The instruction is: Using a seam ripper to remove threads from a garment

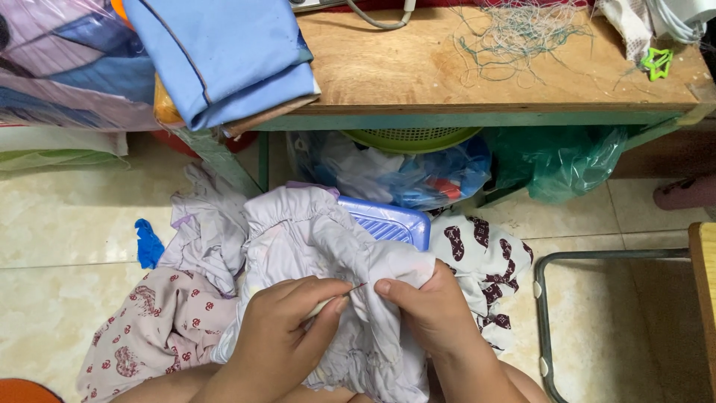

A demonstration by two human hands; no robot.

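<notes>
Nearest the camera, the person's left hand (280,336) pinched a small slender pale tool (328,304) between thumb and forefinger, its fine tip aimed at a seam, the other fingers curled in to steady it. The tool was too thin to identify surely. It met the pale lilac gathered cotton garment (313,239), which lay bunched over the person's lap in front of the blue ribbed plastic basket (388,221), apparently held high so the seam faced the eyes. Just right of that point the right hand (432,310) clenched a fold of the same garment, thumb pressed on top, seemingly to keep the cloth taut against the tool. Far left of the basket a small blue scrap (148,243) lay on the cream floor tiles (60,231), and a pinkish cloth printed with red motifs (149,321) spread beside the lilac garment, within easy reach. Above and left of the basket, folded light blue fabric (231,56) rested on the edge of the worn wooden bench top (447,67). Right of the basket lay a white cloth with dark maroon patches (485,254); farther right, behind it, a green plastic bag (559,160) sat under the bench, and a grey metal frame (544,298) stood on the tiles.
</notes>
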